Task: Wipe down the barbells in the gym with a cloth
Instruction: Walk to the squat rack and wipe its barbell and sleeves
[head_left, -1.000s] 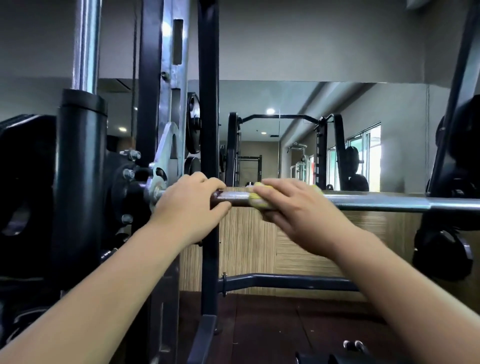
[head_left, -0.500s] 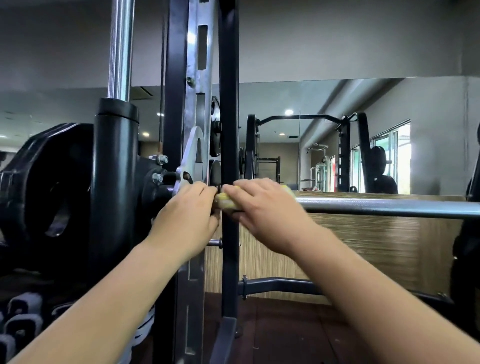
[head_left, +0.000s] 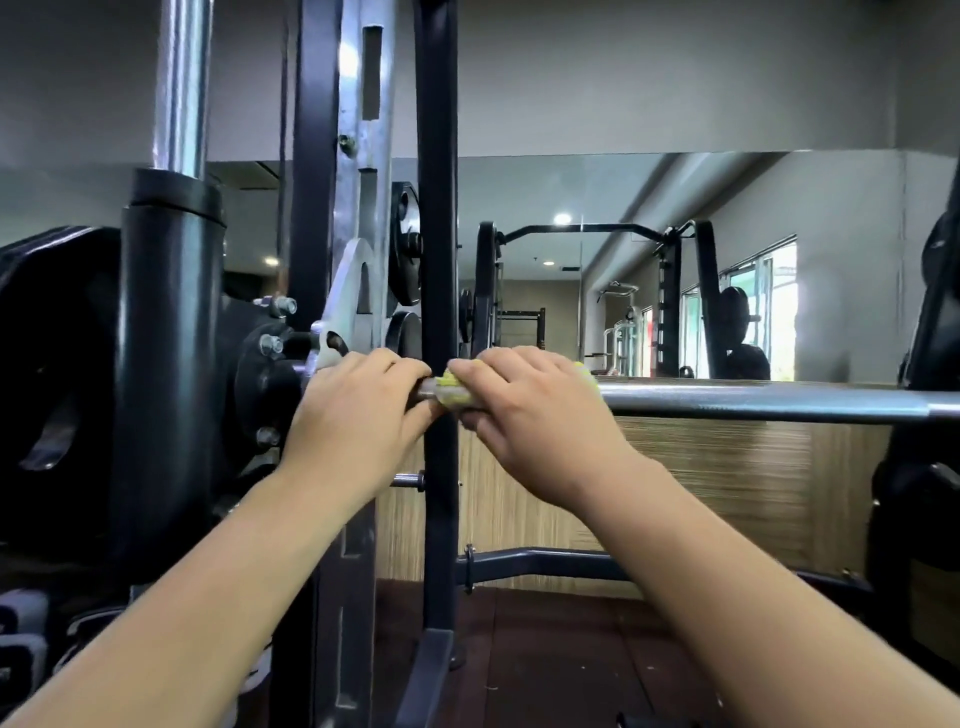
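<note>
The barbell (head_left: 753, 402) is gripped near its left end by the left hand (head_left: 353, 415), fingers curled over it. Just beside it, a yellow cloth (head_left: 454, 392) is held wrapped round the bar by the right hand (head_left: 535, 415).

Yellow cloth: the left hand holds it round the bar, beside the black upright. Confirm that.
Wrong hand. The head view shows the right hand holding the yellow cloth round the bar, beside the black upright.
</note>
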